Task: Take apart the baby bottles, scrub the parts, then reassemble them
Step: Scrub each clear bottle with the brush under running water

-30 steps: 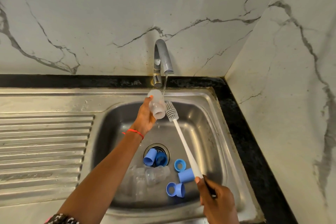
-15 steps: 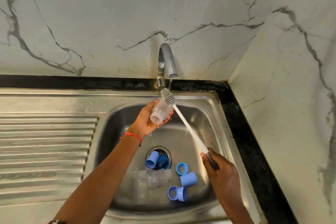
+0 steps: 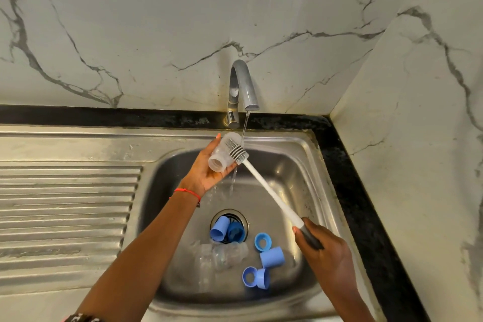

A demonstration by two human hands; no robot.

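Note:
My left hand (image 3: 206, 172) holds a clear baby bottle body (image 3: 220, 155) under the running tap (image 3: 241, 86), its open mouth pointing down-left. My right hand (image 3: 321, 248) grips the dark handle of a white bottle brush (image 3: 271, 191). The brush's grey bristle head (image 3: 236, 150) lies against the outside of the bottle. In the sink basin (image 3: 300, 165) lie another clear bottle (image 3: 224, 253), blue caps (image 3: 271, 257) and blue collar rings (image 3: 262, 242). More blue parts (image 3: 224, 229) sit over the drain.
A ribbed steel drainboard (image 3: 65, 204) stretches left of the basin. A black stone edge (image 3: 366, 204) borders the sink at the back and right. Marble walls (image 3: 418, 138) close in behind and on the right. A thin stream of water falls from the tap.
The brush head has moved from beside the bottle mouth up onto the bottle's side. My right hand has risen and shifted right. My left hand has turned the bottle, mouth now pointing down-left.

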